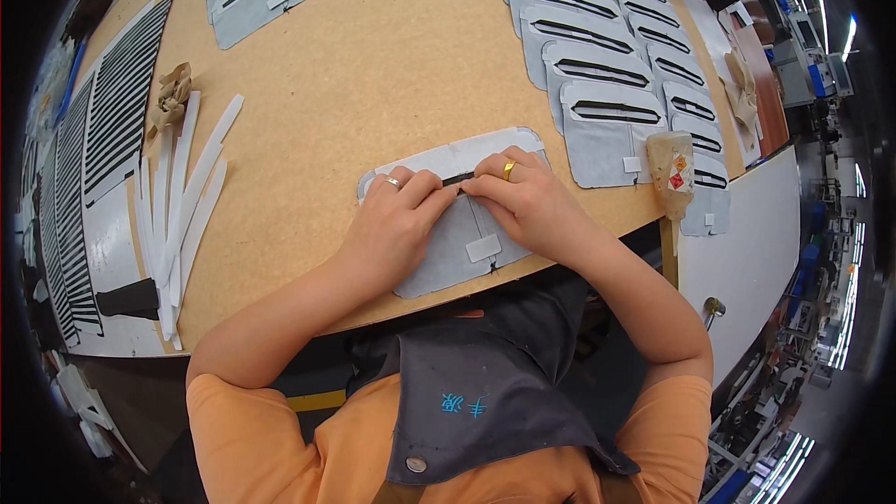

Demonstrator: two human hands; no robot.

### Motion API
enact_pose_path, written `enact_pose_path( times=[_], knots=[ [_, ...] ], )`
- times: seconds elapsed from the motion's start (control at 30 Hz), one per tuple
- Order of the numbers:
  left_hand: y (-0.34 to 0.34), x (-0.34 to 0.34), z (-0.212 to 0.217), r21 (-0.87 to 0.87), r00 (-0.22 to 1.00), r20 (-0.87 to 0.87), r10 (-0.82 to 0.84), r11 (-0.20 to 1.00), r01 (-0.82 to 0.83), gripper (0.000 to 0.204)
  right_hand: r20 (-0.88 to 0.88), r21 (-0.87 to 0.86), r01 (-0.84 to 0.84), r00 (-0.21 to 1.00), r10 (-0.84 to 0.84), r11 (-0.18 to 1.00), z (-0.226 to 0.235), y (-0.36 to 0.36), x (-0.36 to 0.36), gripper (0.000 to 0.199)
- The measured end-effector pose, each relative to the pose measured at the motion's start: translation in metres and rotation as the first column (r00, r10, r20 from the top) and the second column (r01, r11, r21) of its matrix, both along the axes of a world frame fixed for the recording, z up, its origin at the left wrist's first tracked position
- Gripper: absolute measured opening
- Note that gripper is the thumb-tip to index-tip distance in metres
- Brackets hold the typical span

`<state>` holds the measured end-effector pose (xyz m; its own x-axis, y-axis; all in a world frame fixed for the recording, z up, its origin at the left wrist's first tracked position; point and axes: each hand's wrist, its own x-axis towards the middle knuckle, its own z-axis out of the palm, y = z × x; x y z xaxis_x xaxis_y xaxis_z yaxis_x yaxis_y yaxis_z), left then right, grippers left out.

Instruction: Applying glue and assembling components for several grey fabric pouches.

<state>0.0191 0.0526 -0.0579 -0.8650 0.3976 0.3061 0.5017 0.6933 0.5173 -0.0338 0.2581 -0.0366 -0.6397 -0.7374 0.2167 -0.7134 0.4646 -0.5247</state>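
Observation:
A light grey fabric panel (450, 259) with rounded corners lies flat near the table's front edge. Across its upper part runs a narrow black strip (456, 179), mostly covered by my fingers. My left hand (392, 222), with a silver ring, is closed in a pinch at the strip's left part. Close beside it, my right hand (530, 201), with a gold ring, pinches the strip from the right. The fingertips of both hands nearly meet over the panel's middle. Below them, a small white tag (483, 248) sits on the panel.
Overlapping grey panels with black-edged slots (611, 145) stand in two rows at the right, near a plastic bottle (671, 173). More panels (271, 0) lie at the far left. White strips (191, 196), crumpled brown paper (171, 98) and black-striped sheets (121, 103) occupy the left side.

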Motion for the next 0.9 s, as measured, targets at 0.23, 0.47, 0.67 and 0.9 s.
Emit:
enact_pose_path(
  times=[0.23, 0.47, 0.67, 0.9],
  knots=[
    [0.000, 0.003, -0.002, -0.063, 0.998, -0.046, -0.042, 0.997, 0.039, 0.043, -0.338, 0.177, -0.035, 0.936, 0.094, 0.984, 0.000, -0.002, 0.010, 0.021],
    [0.000, 0.001, -0.002, -0.086, 0.999, -0.025, -0.024, 0.996, 0.022, 0.042, -0.341, 0.134, -0.008, 0.938, 0.054, 0.991, 0.003, 0.017, -0.004, 0.022],
    [-0.003, -0.002, 0.005, -0.061, 0.999, 0.007, -0.031, 0.998, 0.031, 0.035, 0.009, -0.155, 0.195, 0.981, -0.196, 0.968, -0.003, -0.013, 0.027, 0.029],
    [-0.020, 0.009, 0.008, 0.012, 0.996, 0.082, 0.031, 0.999, -0.032, 0.030, -0.179, -0.014, 0.119, 0.977, -0.120, 0.993, -0.007, -0.020, 0.032, 0.026]
  ],
)
